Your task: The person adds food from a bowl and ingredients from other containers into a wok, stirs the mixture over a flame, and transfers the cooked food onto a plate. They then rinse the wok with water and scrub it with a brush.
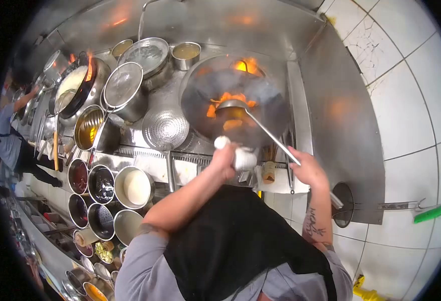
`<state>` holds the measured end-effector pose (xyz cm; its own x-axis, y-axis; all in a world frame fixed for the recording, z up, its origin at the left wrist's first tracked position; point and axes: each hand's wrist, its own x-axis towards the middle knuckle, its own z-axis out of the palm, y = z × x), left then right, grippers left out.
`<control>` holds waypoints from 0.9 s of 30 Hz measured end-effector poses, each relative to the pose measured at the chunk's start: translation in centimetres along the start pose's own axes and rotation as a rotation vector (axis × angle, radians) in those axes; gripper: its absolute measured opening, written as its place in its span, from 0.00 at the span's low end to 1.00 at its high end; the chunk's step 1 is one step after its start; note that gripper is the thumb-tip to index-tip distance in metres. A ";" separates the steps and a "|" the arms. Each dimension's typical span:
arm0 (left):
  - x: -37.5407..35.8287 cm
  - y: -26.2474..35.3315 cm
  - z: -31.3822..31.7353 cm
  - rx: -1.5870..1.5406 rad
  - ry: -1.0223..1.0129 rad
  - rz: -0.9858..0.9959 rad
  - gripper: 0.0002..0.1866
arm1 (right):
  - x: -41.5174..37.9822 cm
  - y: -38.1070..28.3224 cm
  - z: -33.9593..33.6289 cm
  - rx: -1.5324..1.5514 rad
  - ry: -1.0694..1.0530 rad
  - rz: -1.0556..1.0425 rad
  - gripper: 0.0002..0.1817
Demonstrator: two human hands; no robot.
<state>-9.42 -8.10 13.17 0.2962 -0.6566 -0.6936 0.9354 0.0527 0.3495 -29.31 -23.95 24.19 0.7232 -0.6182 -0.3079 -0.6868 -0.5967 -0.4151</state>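
Note:
My left hand point(224, 161) is closed around a folded white cloth point(244, 159) at the near edge of a dark wok point(200, 108). Whether a wok handle lies under the cloth is hidden. My right hand point(308, 170) grips the long metal handle of a ladle point(233, 104), whose bowl is down inside the wok. Around the ladle bowl lie orange pieces of food point(211, 110). Smoke blurs the wok's outline, and flame point(248, 66) shows at its far side.
A perforated strainer point(166, 128) rests left of the wok. Beyond it stand a pot with a mesh sieve point(123, 85) and a water-filled pan point(149, 56). Sauce pots point(133, 186) line the lower left. Another person point(12, 130) stands at a flaming wok point(75, 88).

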 end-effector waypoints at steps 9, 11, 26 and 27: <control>0.0 -5.2 -4.9 0.054 -0.058 0.206 0.16 | 0.1 1.0 5.2 0.141 0.203 0.015 0.30; -1.2 -3.6 -2.7 0.004 0.010 0.159 0.15 | -2.7 1.1 1.2 0.182 0.081 0.085 0.30; 4.8 -2.7 -4.6 -0.010 0.014 0.292 0.19 | -3.5 2.1 11.3 0.646 -0.061 0.170 0.27; 6.5 -0.7 -3.6 -0.021 0.037 0.249 0.18 | -5.3 3.3 13.1 0.498 -0.152 0.262 0.25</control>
<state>-7.48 -9.68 6.09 0.5244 -0.5937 -0.6103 0.8365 0.2254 0.4995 -34.41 -15.94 13.20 0.5610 -0.6107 -0.5588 -0.7539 -0.0981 -0.6496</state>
